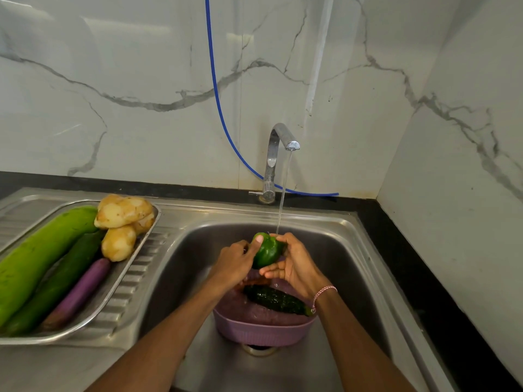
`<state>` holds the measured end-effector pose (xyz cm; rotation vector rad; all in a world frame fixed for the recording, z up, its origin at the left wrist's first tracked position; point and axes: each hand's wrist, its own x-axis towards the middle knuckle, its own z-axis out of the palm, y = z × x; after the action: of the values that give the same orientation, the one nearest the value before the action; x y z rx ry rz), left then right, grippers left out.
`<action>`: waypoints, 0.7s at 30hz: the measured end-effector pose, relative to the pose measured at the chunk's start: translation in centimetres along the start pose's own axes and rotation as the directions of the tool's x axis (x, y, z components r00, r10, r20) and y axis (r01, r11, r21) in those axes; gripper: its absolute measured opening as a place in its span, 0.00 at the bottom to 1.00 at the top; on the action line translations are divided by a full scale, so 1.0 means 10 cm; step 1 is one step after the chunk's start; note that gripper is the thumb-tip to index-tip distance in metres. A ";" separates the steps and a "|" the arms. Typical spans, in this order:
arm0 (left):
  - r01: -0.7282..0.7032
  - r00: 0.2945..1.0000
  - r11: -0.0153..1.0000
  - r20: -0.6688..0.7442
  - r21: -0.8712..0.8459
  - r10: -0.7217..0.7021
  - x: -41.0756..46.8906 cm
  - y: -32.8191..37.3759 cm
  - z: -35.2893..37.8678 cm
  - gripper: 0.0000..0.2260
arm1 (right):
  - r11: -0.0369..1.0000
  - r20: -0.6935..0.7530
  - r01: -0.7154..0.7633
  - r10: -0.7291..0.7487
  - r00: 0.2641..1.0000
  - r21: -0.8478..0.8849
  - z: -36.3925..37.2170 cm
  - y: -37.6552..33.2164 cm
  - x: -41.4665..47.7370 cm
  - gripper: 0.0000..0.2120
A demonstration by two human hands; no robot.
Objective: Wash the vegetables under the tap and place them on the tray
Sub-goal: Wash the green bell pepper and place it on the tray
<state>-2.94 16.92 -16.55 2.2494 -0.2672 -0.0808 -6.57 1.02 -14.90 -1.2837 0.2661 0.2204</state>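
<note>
While water is running from the tap, the left hand and right hand are clasping a green capsicum between them under the stream, above a purple basket in the sink, where a dark cucumber is lying, and washed vegetables are sitting on the tray at left.

White marble-look wall panels with grey veins cover the back, and a second such wall meets them in a corner at 2 o'clock. A blue hose hangs down the back wall from 12 o'clock. A black surface runs along the foot of both walls. Soft light glares on the panels at 11 o'clock.
</note>
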 end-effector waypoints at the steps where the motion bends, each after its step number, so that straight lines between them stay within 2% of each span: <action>1: -0.001 1.000 1.000 0.009 -0.010 0.001 0.00 0.00 0.01 0.29 | 1.000 -0.018 0.013 -0.013 1.000 0.009 0.00 -0.01 0.00 0.22; 5: -0.017 1.000 0.999 -0.010 -0.045 0.016 -0.01 0.03 0.02 0.27 | 1.000 -0.091 0.016 -0.015 0.996 0.008 0.01 -0.04 0.01 0.24; 9: -0.054 0.994 0.998 -0.099 -0.036 0.051 0.00 0.02 0.02 0.29 | 0.994 -0.084 -0.092 0.087 0.993 -0.061 0.04 -0.01 -0.01 0.32; 12: -0.020 0.995 0.995 -0.100 -0.099 0.010 -0.01 0.01 0.02 0.34 | 0.984 -0.068 -0.162 0.157 0.985 -0.078 0.03 0.02 -0.01 0.37; 15: 0.001 0.995 0.992 -0.101 -0.123 -0.014 -0.04 0.06 -0.01 0.37 | 0.977 -0.085 -0.206 0.201 0.976 -0.061 0.03 0.02 0.00 0.39; 21: 0.039 0.993 0.998 -0.113 -0.059 -0.045 -0.02 0.00 0.00 0.38 | 0.921 -0.063 -0.367 0.361 0.930 -0.133 -0.03 0.01 -0.04 0.48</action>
<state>-3.14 16.94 -16.53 2.1948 -0.1542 0.0174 -6.99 0.73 -14.93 -1.3740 0.5304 0.5423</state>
